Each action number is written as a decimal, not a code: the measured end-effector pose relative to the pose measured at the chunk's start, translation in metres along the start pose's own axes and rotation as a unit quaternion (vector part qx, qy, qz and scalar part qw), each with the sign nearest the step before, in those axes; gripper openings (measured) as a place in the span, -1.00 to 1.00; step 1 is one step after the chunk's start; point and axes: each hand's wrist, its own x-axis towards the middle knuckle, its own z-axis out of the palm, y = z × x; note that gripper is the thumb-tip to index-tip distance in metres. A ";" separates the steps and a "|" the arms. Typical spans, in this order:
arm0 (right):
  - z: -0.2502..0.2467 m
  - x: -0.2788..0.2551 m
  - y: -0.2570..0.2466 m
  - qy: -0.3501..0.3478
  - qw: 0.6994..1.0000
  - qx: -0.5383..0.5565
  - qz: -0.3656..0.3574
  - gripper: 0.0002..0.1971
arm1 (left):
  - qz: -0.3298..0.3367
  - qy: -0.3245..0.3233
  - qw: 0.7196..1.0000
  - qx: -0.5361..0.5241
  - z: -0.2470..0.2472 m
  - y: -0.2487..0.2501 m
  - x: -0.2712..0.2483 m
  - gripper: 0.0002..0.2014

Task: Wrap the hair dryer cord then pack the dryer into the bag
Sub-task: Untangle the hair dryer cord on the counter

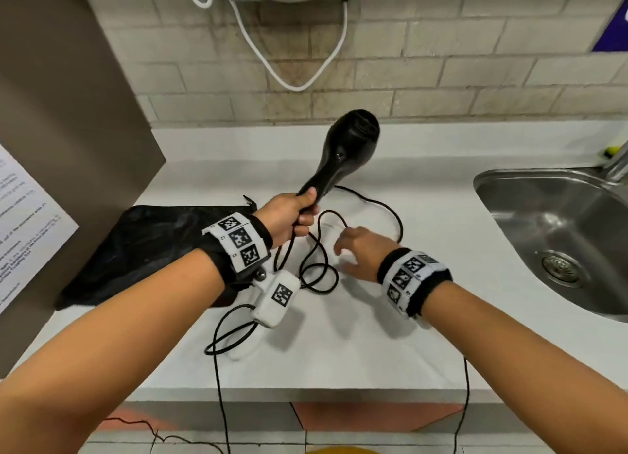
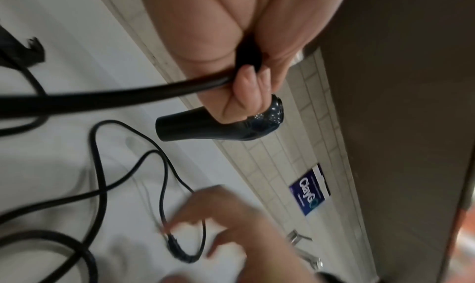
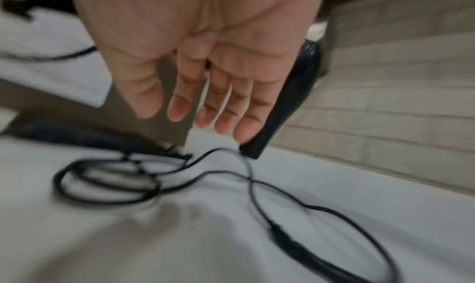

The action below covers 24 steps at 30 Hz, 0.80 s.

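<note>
I see the left hand (image 1: 289, 216) wrapped around the handle of the black hair dryer (image 1: 343, 151), fingers and thumb curled tight on it, holding the dryer up above the white counter (image 1: 373, 334) with its barrel tilted away toward the tiled wall (image 1: 441, 63). In the left wrist view the same hand (image 2: 246, 64) clamps the handle end where the cord (image 2: 102, 96) leaves it, and the dryer (image 2: 218, 127) nozzle points out sideways past the fingers.

The cord (image 1: 319, 250) hangs from the handle and lies unwrapped in loose loops on the counter between the two hands, with one loop reaching out toward the sink (image 1: 557, 236). More black cable runs over the front edge of the counter; I cannot tell whether that is the same cord.

The right hand (image 1: 360, 250) is over the cord loops, fingers spread and relaxed, gripping nothing. The right wrist view shows that hand (image 3: 205, 64) palm open, fingers straight and pointing down at the cord (image 3: 252, 185), apart from it; the picture is blurred. I cannot tell from the head view whether the fingertips touch the cord.

The black bag (image 1: 149, 253) lies flat on the counter at the left, under the left wrist, against a brown panel (image 1: 68, 114) that carries a printed sheet (image 1: 27, 222)
</note>
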 end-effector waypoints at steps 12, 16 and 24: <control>0.030 0.042 -0.007 -0.167 0.982 -0.084 -0.019 -0.29 | -0.013 0.030 0.999 -0.030 -0.008 0.020 -0.002 -0.80; 0.031 0.015 0.038 -0.132 0.989 -0.045 0.059 -0.31 | -0.021 0.033 0.999 -0.019 -0.009 0.022 -0.002 -0.81; 0.019 -0.020 0.080 -0.149 0.971 0.045 0.181 -0.47 | -0.030 0.036 0.998 -0.029 0.002 0.026 -0.005 -0.82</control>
